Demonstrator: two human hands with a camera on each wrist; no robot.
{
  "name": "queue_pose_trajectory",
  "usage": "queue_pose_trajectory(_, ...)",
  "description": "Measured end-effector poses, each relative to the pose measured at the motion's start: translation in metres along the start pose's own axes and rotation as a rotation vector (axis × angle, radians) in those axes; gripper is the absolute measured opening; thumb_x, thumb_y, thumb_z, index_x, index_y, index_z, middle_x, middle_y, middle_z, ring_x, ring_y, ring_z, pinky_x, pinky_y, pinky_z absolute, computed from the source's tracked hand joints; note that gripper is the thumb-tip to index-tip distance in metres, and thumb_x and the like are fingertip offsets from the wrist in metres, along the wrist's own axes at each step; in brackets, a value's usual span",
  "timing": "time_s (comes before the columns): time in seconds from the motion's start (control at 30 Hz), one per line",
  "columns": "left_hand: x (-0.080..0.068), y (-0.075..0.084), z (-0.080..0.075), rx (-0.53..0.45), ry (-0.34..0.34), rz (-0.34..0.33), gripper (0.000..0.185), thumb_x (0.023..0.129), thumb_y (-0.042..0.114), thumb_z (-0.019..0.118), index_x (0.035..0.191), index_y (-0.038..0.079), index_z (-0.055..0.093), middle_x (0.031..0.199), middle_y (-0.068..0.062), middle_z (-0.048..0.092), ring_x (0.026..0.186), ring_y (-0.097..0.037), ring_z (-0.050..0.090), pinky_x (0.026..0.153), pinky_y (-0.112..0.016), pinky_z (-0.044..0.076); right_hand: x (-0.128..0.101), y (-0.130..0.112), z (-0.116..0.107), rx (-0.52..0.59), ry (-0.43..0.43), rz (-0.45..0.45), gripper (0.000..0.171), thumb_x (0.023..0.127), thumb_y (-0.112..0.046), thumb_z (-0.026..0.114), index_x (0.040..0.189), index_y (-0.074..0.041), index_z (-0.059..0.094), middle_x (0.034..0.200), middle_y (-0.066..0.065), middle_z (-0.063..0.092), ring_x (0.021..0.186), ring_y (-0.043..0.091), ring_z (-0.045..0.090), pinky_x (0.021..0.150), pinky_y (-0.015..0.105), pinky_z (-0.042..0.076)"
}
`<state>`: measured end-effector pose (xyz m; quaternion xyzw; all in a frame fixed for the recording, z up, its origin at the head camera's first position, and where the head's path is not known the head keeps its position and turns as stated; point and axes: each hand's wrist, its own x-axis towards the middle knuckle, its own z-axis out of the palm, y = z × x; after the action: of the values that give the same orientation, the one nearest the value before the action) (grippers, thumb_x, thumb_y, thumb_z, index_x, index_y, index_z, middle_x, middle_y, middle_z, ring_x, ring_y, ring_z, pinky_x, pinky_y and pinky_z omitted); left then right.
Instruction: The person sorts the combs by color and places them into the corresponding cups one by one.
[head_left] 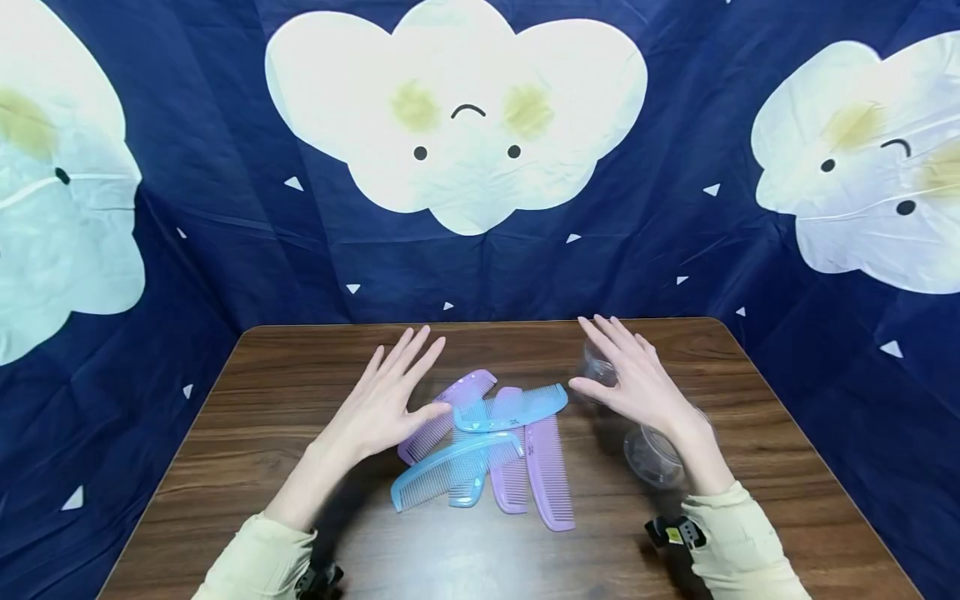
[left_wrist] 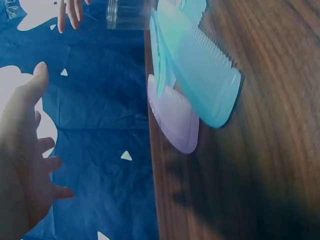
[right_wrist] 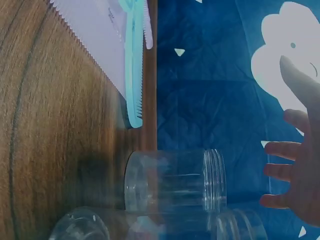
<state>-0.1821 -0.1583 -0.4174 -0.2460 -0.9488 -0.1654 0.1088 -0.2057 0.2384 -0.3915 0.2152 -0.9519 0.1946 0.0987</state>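
Several blue and purple combs lie overlapping in a pile mid-table; a blue comb [head_left: 517,408] rests across the top, and a purple comb [head_left: 550,475] lies at the right side. My left hand [head_left: 382,408] hovers at the pile's left with fingers straight and spread, holding nothing. To the right, my right hand [head_left: 637,379] is held above two clear plastic jars, fingers extended and apart from them. One clear jar [right_wrist: 175,180] stands upright in the right wrist view; the second jar [head_left: 654,457] is nearer me, partly hidden by the forearm in the head view.
The wooden table [head_left: 247,433] has rounded far corners. Dark blue cloth [head_left: 480,275] printed with white clouds and small triangles hangs behind it and at both sides.
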Motion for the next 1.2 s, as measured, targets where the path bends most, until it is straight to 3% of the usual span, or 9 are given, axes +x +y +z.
queue_pose_trajectory(0.33, -0.007, 0.009, 0.013, -0.046, -0.019, -0.055, 0.093, 0.094, 0.071, 0.054, 0.165, 0.037, 0.007, 0.175, 0.006, 0.005, 0.164, -0.023, 0.006, 0.128, -0.063, 0.012, -0.013, 0.011, 0.001, 0.061, 0.051, 0.051, 0.092, 0.089, -0.054, 0.074, 0.164, -0.036, 0.023, 0.170, 0.007, 0.029, 0.158, 0.038, 0.025, 0.121, 0.070, 0.020)
queue_pose_trajectory(0.73, -0.019, 0.021, 0.031, -0.116, 0.005, -0.071, 0.093, 0.093, 0.069, 0.057, 0.166, 0.034, 0.011, 0.175, 0.008, 0.007, 0.163, -0.020, 0.009, 0.129, -0.062, 0.012, -0.028, 0.023, -0.004, 0.093, 0.067, 0.126, 0.091, 0.090, -0.052, 0.074, 0.164, -0.033, 0.026, 0.168, 0.008, 0.034, 0.157, 0.041, 0.026, 0.116, 0.075, 0.021)
queue_pose_trajectory(0.93, -0.022, 0.027, 0.037, -0.132, -0.013, -0.080, 0.092, 0.093, 0.070, 0.056, 0.166, 0.034, 0.012, 0.175, 0.009, 0.009, 0.163, -0.020, 0.011, 0.129, -0.061, 0.012, -0.040, 0.031, -0.006, 0.098, 0.086, 0.131, 0.091, 0.088, -0.048, 0.078, 0.163, -0.031, 0.029, 0.167, 0.009, 0.037, 0.155, 0.043, 0.029, 0.115, 0.073, 0.028)
queue_pose_trajectory(1.2, -0.030, 0.033, 0.046, -0.140, -0.026, -0.084, 0.092, 0.093, 0.069, 0.058, 0.166, 0.035, 0.012, 0.174, 0.006, 0.015, 0.161, -0.022, 0.019, 0.129, -0.059, 0.016, -0.053, 0.040, -0.008, 0.132, 0.020, 0.186, 0.094, 0.089, -0.053, 0.075, 0.164, -0.037, 0.022, 0.171, 0.009, 0.027, 0.154, 0.044, 0.029, 0.111, 0.078, 0.026)
